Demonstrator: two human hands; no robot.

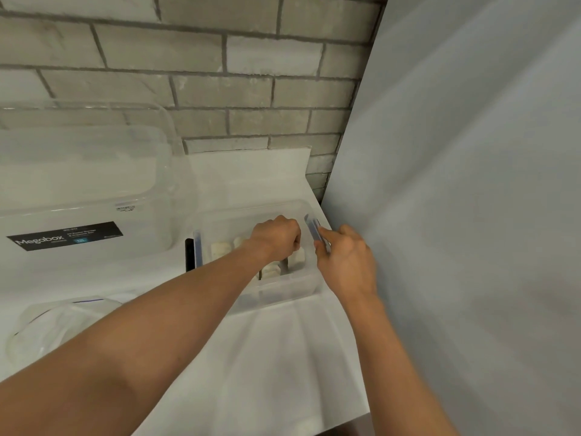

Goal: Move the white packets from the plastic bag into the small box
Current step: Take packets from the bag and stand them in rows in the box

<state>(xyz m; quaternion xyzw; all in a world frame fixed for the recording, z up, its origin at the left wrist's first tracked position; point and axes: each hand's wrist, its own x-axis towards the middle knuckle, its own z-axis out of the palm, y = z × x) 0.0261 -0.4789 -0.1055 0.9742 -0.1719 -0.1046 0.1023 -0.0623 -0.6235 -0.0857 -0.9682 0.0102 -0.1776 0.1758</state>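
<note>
Placement: left hand [276, 238] curled inside small box [278, 294], hold unseen; right hand [345, 262] pinches blue clip [312, 230] at box's 3 o'clock. Seat white packets [220, 250] snugly, box steadied.

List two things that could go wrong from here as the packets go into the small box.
1. The small box sits close to the right edge of the table; the right hand, holding its blue latch, might nudge it over.
2. The left hand, curled low among the white packets, could knock the placed ones askew.
</note>
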